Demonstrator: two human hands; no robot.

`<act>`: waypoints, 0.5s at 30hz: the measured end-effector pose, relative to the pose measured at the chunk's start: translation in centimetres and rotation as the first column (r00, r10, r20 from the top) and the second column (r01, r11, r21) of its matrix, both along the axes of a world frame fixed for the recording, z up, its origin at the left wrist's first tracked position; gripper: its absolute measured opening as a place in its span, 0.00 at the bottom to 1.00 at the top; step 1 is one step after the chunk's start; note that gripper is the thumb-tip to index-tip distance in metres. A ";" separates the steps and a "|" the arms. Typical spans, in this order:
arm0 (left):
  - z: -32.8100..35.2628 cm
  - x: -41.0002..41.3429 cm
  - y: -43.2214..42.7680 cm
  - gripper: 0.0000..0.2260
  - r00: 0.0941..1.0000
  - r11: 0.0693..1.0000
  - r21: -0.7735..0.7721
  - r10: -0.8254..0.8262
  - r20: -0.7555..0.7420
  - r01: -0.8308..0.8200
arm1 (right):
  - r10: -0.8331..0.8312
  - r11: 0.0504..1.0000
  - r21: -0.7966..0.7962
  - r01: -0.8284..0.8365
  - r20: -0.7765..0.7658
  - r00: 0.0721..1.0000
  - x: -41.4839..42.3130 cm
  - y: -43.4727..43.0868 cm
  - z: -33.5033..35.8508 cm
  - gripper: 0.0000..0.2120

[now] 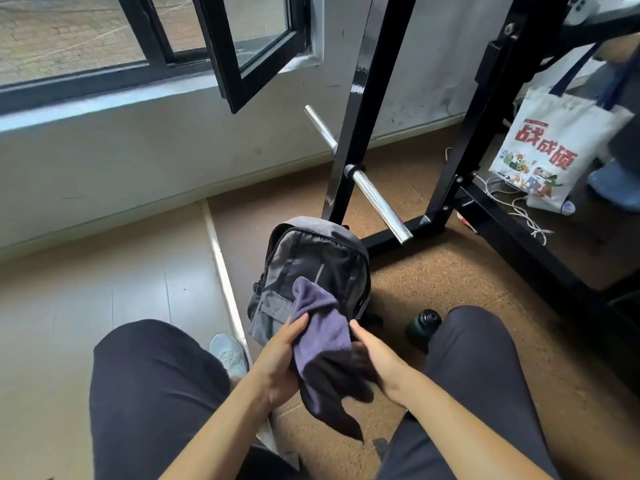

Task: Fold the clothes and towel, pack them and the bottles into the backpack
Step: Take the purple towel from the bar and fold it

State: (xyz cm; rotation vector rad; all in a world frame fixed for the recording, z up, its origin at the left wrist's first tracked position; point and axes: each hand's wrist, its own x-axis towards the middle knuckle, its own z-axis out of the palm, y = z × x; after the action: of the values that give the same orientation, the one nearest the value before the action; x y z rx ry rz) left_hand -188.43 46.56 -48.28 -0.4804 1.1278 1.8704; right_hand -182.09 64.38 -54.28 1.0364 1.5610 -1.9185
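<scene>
A purple towel [323, 327] hangs bunched between my knees, its dark lower end drooping toward the floor. My left hand [280, 355] grips its left side with the thumb on top. My right hand [372, 355] grips its right side. Just behind the towel a grey and black backpack [311, 261] stands upright on the floor, its top zip open. A dark green bottle [422, 325] lies on the floor to the right of the backpack, beside my right knee. The towel's upper corner overlaps the backpack's front.
A black weight rack [446, 206] with chrome pegs [377, 202] stands behind the backpack. A printed white tote bag [550, 147] hangs at the right above white cables [519, 209]. An open window sash [249, 53] juts out at upper centre. My shoe [230, 353] shows left.
</scene>
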 end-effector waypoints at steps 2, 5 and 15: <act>-0.4 0.1 0.0 0.17 0.997 0.998 -0.048 0.043 0.064 -0.040 | 0.039 0.997 -0.072 -0.038 0.013 0.999 -0.1 -1.2 0.0 0.35; -2.0 0.1 -0.1 0.20 0.988 0.977 -0.199 0.105 0.115 -0.081 | 0.103 0.977 -0.184 -0.104 -0.013 0.995 -0.1 -2.3 -0.2 0.34; -1.9 0.3 0.1 0.20 0.995 0.986 -0.156 0.070 0.065 -0.060 | 0.079 0.919 -0.384 -0.092 -0.050 0.996 -0.5 -1.8 0.1 0.45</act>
State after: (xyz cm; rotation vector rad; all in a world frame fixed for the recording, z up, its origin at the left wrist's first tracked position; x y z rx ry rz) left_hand -188.14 46.62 -50.17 -0.6725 1.2279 1.8151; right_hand -182.58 62.61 -54.21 0.7559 1.1530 -2.0777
